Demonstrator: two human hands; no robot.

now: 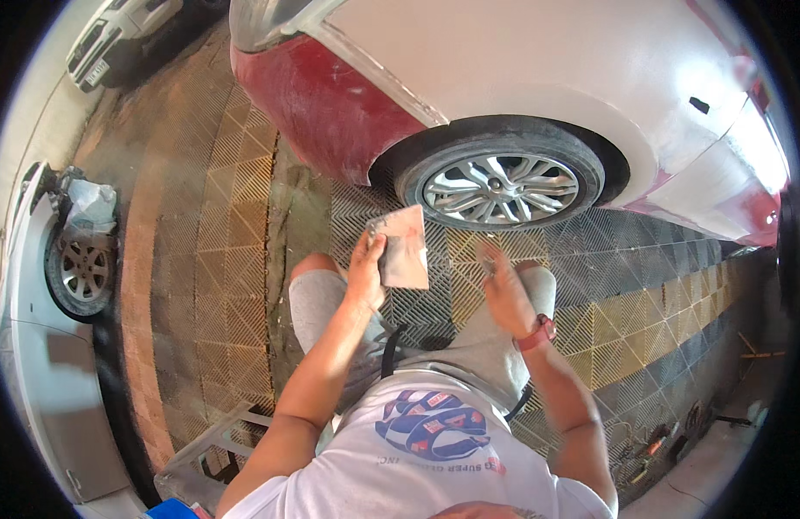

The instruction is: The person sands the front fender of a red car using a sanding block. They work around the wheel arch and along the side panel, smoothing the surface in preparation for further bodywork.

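My left hand (365, 270) is closed on the edge of a flat, tan-pink rectangular board (405, 251). Grey and reddish smears mark its face, and the thumb lies on top. My right hand (507, 294) is a little apart on the right, above my right knee. Its fingertips are smeared by motion, so I cannot tell whether anything is between them. Beyond both hands stands a car's alloy wheel (504, 186), under a whitish body panel (538, 65) and beside a dull red bumper (322, 104). Neither hand touches the car.
Grey and yellow ribbed floor tiles (244, 186) lie around me. On the left is a silver car (54, 372) with a plastic bag (93, 208) by its wheel. A metal frame (214, 437) stands at my left hip. Tools and cables (655, 445) lie at lower right.
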